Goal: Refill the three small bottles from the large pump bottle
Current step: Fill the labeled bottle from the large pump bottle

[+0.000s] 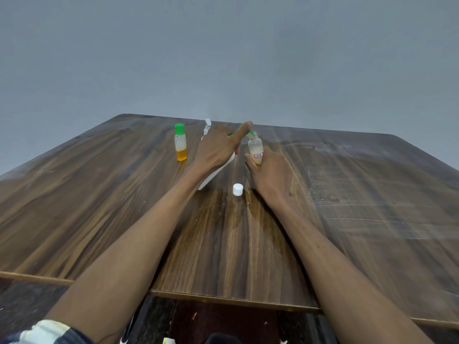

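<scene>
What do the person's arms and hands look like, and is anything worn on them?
Both forearms are bare up to the hands: the left hand and right hand wear no gloves, and no rings or watch are visible. Only near the left elbow does clothing show, a pushed-up sleeve with a white cuff over dark blue fabric.

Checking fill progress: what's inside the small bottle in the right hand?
The small bottle in the right hand shows pale foamy liquid over an orange layer at the bottom. The fingers cover its base, so the orange layer's depth is hidden.

Uncapped small bottle [255, 150], seemingly upright
</scene>
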